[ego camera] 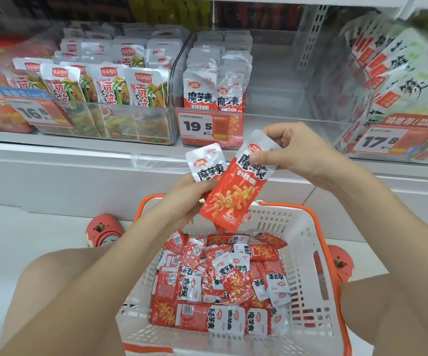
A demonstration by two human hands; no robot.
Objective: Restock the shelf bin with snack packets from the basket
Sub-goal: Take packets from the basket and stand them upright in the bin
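Right hand (301, 152): closed on the white top end of a red packet (236, 199), thumb on the front, fingers behind; the packet hangs tilted, its lower end over the basket's far rim.
Left hand (191, 199): closed around a second packet (206, 163), of which only the white top shows above the fingers; it sits partly behind the right hand's packet.
Hands: close together, the two packets overlapping between them; whether the packets touch cannot be told.
Basket (307, 242): white with orange handles, directly below both hands, between the person's knees.
Loose packets (223, 283): a jumbled heap of the same red-and-white kind on the basket floor, some face up, some showing barcodes.
Bin (279, 98): clear, on the shelf just above and beyond the hands; two rows of matching packets stand upright at its left side, the right part bare.
Price tag (202, 127): on the bin's front, just above the left hand, reading 19.5.
Neighbour bin (110, 116): up and left of the left hand, filled with green-printed packets.
Shoes (103, 228): red, one either side of the basket on the floor.
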